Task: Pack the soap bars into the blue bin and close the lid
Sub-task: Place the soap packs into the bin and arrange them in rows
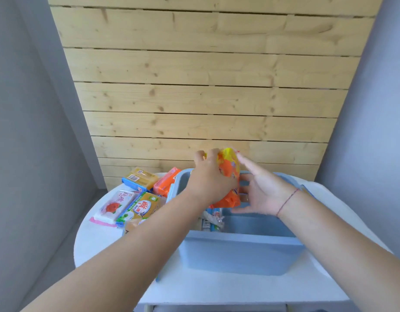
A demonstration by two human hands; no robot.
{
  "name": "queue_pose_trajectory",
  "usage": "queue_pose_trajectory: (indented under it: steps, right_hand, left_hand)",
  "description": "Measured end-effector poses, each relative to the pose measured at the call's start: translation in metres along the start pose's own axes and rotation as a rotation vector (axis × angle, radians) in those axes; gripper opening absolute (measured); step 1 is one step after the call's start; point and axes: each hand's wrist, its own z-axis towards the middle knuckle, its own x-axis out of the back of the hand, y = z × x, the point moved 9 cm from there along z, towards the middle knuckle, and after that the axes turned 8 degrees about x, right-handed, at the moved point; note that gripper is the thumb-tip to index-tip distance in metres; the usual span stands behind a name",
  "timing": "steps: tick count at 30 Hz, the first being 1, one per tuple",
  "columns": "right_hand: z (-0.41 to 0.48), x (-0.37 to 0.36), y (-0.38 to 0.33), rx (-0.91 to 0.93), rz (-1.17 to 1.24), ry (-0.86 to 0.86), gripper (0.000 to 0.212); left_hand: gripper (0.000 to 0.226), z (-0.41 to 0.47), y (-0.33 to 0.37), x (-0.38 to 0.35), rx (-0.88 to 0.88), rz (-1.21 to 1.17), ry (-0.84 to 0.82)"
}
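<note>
The blue bin (242, 255) stands open on the white table (217, 289). My left hand (209, 176) grips an orange and yellow soap pack (229, 170) over the bin's far half. Beside that pack on the right, my right hand (260, 192) has its fingers spread, touching it. A white and blue wrapped bar (213, 219) lies inside the bin. Left of the bin lie several soap bars: a pink rose one (114, 207), a yellow-green one (141, 207), a yellow-blue one (139, 179) and an orange one (166, 184).
A wooden slat wall (205, 86) rises right behind the table. Grey walls close in on both sides. A blue edge (307, 190), possibly the lid, shows behind my right wrist.
</note>
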Motion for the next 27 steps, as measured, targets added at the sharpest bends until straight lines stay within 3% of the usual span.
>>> queue_pose_trajectory:
  steps: [2,6,7,9,11,13,17,21,27]
  right_hand:
    - [0.002,-0.009,0.004,-0.011,-0.020,-0.078,0.027]
    - [0.004,0.010,0.027,-0.112,-0.160,-0.011,0.013]
    - [0.002,0.017,0.034,-0.167,-0.190,-0.002,0.012]
    - [-0.001,0.030,0.048,-0.283,-0.254,0.035,0.015]
    - [0.000,0.041,0.056,-0.375,-0.332,0.087,0.024]
    - [0.001,0.045,0.062,-0.440,-0.420,0.110,0.031]
    - [0.012,0.051,0.074,-0.529,-0.470,0.185,0.046]
    - [0.024,0.056,0.080,-0.511,-0.459,0.253,0.026]
    - [0.028,0.042,0.089,-0.582,-0.629,0.104,0.035]
  left_hand:
    - [0.081,-0.012,-0.001,-0.021,-0.026,0.021,-0.055]
    - [0.091,-0.016,-0.026,-0.042,0.036,0.119,-0.287]
    - [0.084,-0.012,-0.030,-0.031,0.008,0.150,-0.256]
    - [0.063,0.001,-0.033,0.003,-0.102,0.293,-0.024]
    - [0.057,0.011,-0.044,0.021,-0.133,0.529,0.149]
    - [0.062,0.018,-0.065,0.018,-0.023,0.620,0.098]
    - [0.069,0.026,-0.085,0.010,0.059,0.444,-0.051]
    - [0.073,0.028,-0.086,0.016,0.078,0.369,-0.005]
    - [0.071,0.027,-0.091,0.019,0.081,0.312,0.036]
